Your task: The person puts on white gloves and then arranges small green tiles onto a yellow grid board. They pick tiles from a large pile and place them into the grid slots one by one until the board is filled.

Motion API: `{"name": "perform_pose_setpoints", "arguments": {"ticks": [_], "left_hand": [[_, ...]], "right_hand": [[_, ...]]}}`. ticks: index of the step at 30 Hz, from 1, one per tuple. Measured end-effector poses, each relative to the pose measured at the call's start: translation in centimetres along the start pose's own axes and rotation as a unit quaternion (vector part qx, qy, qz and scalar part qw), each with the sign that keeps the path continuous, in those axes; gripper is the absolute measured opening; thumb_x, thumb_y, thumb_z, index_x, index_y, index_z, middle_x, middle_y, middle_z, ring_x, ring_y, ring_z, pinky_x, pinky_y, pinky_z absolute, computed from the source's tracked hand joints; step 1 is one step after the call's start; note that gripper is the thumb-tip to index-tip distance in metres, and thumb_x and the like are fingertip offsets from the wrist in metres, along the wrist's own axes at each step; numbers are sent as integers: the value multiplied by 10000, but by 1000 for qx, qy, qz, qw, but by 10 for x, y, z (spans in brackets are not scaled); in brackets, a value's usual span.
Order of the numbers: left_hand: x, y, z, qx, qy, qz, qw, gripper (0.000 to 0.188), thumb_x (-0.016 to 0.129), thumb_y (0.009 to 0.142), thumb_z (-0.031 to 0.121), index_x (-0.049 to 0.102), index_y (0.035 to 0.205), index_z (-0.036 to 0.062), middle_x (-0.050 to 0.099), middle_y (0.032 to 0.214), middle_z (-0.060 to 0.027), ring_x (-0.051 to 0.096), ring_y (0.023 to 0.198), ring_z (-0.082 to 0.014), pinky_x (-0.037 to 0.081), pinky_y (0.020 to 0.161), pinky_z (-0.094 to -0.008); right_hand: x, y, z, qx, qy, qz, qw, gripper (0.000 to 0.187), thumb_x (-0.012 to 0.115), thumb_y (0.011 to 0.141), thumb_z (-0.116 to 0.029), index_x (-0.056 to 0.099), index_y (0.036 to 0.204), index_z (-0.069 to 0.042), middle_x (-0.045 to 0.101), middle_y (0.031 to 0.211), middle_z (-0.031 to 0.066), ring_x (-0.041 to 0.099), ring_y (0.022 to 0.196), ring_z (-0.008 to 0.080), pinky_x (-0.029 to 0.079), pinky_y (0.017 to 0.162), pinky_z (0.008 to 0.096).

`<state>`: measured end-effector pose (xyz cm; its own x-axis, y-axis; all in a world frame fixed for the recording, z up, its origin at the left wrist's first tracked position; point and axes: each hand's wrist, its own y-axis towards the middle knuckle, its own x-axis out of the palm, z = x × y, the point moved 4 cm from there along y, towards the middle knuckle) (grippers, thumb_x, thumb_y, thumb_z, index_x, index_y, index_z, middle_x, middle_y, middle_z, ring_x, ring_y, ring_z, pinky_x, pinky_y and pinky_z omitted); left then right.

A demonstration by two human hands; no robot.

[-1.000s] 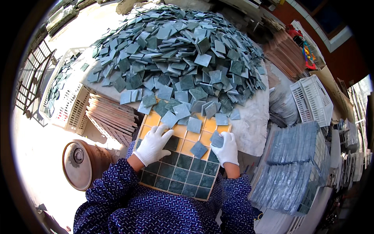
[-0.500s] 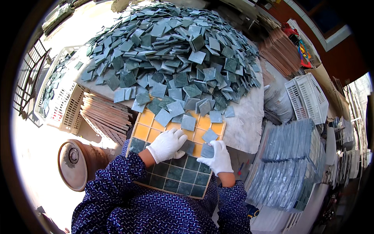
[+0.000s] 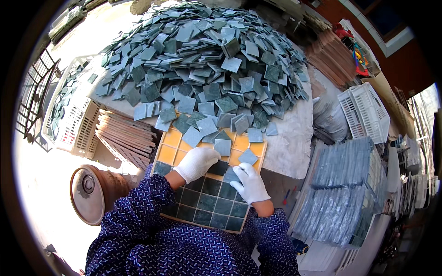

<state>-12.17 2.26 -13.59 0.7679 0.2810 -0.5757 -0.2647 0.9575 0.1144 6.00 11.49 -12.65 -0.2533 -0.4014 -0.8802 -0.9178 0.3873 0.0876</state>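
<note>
As right hand (image 3: 251,185) brings tile (image 3: 229,175) leftward, left hand (image 3: 198,164) farther forward

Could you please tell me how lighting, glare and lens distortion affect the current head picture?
In the head view, the floor at left is washed out; pale highlights streak the shiny bundles at right; the fisheye makes the reddish wall lean and leaves black corners; the gloved left hand and right hand look fairly sharp.

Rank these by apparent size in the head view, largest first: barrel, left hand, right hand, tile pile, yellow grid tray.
1. Tile pile
2. Yellow grid tray
3. Barrel
4. Left hand and right hand: they look alike, so unranked
</note>
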Motion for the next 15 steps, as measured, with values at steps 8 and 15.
{"name": "perform_pose_setpoints", "arguments": {"ticks": [8,15], "left_hand": [[-1,-3,3,-7,24,7,1000,154,578,867,169,656,940,57,617,904,-154,600,858,-355,489,752,-417],[-1,-18,14,76,150,-53,984,388,695,767,157,577,1113,28,519,1057,-146,577,910,-341,488,789,-411]], "right_hand": [[-12,7,-10,101,14,-24,995,289,687,801,-220,573,1047,-121,567,1002,95,623,843,320,515,710,417],[-10,-17,-35,98,-85,-86,988,445,729,756,-346,553,1117,-153,549,918,78,629,764,265,508,626,383]]}}
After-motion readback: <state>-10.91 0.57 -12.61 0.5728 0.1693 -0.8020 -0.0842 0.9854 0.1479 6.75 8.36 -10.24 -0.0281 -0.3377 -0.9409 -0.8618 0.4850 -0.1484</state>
